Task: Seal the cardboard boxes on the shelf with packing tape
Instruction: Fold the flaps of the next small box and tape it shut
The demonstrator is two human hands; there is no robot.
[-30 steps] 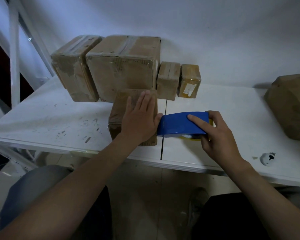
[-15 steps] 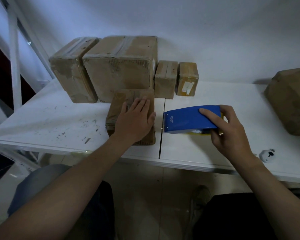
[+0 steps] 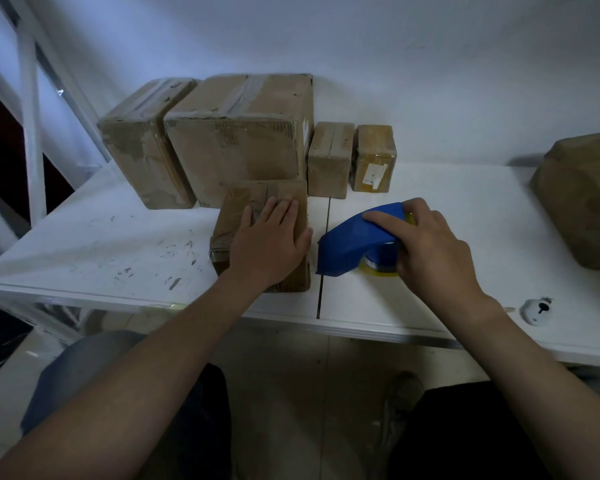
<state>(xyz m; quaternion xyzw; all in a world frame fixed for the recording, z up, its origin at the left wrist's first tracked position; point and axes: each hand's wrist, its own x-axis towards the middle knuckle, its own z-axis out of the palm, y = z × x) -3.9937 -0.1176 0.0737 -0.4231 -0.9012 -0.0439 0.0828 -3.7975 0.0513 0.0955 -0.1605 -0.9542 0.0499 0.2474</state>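
Observation:
A small flat cardboard box [image 3: 236,202] lies near the front of the white shelf [image 3: 447,209], with strips of tape across its top. My left hand [image 3: 269,242] rests flat on it, fingers straight. Just right of the box, my right hand [image 3: 426,247] grips a blue tape dispenser [image 3: 350,242] with a yellowish tape roll under it. The dispenser is tilted, its front end down on the shelf surface and apart from the box.
Behind the small box stand a large box [image 3: 243,133], a tall box [image 3: 142,143] to its left and two small boxes [image 3: 331,157] [image 3: 374,157] to its right. A bulky brown parcel [image 3: 582,199] sits at far right. A small white round object [image 3: 537,308] lies near the front edge.
My right hand has drawn the dispenser rightward away from the box and tipped its front end down onto the shelf. My left hand stays pressed on the box.

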